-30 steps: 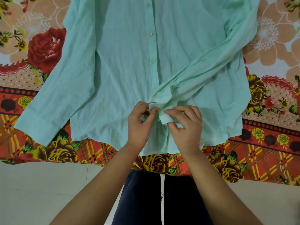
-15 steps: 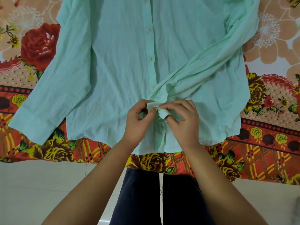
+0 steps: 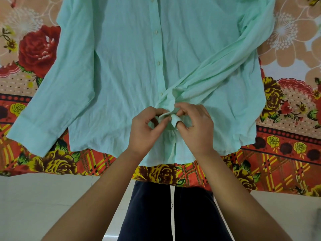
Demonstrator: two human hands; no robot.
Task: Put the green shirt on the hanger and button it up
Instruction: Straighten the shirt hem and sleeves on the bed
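so the green shirt [image 3: 125,66] is spread front-up over a floral bedsheet [image 3: 38,49], taking up most of the view, with the hem towards the near edge and the collar end cut off at the far edge. Over on the left, 1 long sleeve [image 3: 57,101] is laid out on a slant, and its cuff [image 3: 31,134] is ended near-left on the orange plaid border of the sheet.

Moving right, the body is pretty wrinkled. The button placket [image 3: 157,47] is run straight down the middle, with 4 pale buttons [image 3: 158,62] seen on it, and that stretch is lying closed.

Just nearer than the last of those, the placket is gathered up by both hands. The left hand [image 3: 145,131] is curled, thumb and forefinger pinched on the fabric edge. Right beside it, the right hand [image 3: 196,129] is curled too, and a small fold of the placket is nipped between its thumb and fingers. Whether a button is inside that fold can't really be made out.

Nearer than the hands, dark trousers [image 3: 156,214] are seen against a pale tiled floor [image 3: 43,197].

Further right, the other sleeve [image 3: 225,66] is folded over the shirt front, slanted from the far right down to where the hands are
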